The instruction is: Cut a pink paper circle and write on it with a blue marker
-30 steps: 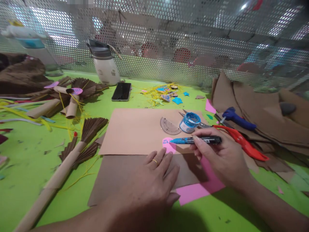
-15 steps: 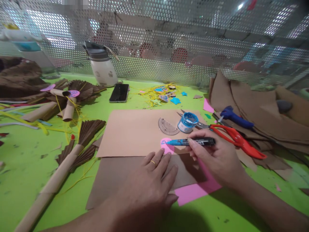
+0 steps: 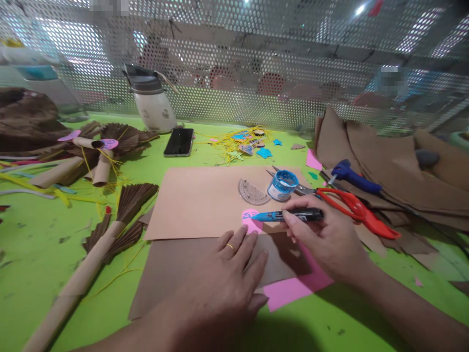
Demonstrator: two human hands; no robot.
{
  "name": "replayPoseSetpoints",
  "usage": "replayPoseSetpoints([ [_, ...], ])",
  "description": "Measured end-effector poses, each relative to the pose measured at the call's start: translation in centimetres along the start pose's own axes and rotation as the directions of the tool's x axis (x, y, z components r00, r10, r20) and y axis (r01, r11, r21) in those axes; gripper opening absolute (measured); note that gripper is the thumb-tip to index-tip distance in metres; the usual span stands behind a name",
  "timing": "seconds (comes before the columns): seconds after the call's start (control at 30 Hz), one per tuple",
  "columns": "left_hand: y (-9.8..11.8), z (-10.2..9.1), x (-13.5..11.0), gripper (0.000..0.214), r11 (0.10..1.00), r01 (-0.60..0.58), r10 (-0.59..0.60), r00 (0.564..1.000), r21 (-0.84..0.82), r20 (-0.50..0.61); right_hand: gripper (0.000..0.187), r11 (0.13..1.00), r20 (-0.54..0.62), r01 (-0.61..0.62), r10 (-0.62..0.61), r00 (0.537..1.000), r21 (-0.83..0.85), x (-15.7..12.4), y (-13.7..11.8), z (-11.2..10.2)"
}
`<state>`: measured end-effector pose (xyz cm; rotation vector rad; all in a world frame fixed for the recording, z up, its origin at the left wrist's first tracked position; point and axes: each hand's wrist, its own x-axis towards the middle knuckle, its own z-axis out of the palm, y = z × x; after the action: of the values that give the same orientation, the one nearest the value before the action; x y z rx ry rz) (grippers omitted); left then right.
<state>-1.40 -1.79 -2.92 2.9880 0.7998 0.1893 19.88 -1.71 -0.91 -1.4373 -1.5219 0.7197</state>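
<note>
My right hand (image 3: 324, 239) is closed around a blue and black marker (image 3: 289, 215), its tip at a pink paper circle (image 3: 252, 225) that bears blue writing. Fingers lying flat, my left hand (image 3: 234, 269) presses the circle's lower edge; a ring is on one finger. Under the circle lies a light brown paper sheet (image 3: 194, 203), overlapping a darker brown sheet (image 3: 172, 274). A larger pink paper (image 3: 293, 293) shows beneath, partly covered by both hands. Just beyond the marker are a clear protractor (image 3: 252, 191) and an open blue paint jar (image 3: 281, 186).
Orange-handled scissors (image 3: 351, 203) and a blue glue gun (image 3: 357, 176) lie at right, before stacked brown paper (image 3: 381, 161). A phone (image 3: 179, 143) and a white bottle (image 3: 152, 105) stand at the back. Paper-tube figures (image 3: 91, 254) lie left. A perforated metal screen (image 3: 227, 63) rises behind.
A little more blue marking shows on the pink circle, and the marker tip has shifted slightly. The whole view has moved a little; my left hand stays in place.
</note>
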Motion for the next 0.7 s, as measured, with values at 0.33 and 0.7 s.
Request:
replayPoseSetpoints([
  [0.33, 0.18, -0.4, 0.06, 0.05, 1.0, 0.017, -0.017, 1.0, 0.003, 0.009, 0.009, 1.0, 0.014, -0.008, 0.008, 1.0, -0.01, -0.08, -0.19, 0.12],
  [0.7, 0.12, 0.1, -0.06, 0.051, 1.0, 0.008, -0.008, 1.0, 0.03, -0.007, 0.011, 1.0, 0.025, -0.002, 0.003, 1.0, -0.027, -0.05, -0.05, 0.09],
])
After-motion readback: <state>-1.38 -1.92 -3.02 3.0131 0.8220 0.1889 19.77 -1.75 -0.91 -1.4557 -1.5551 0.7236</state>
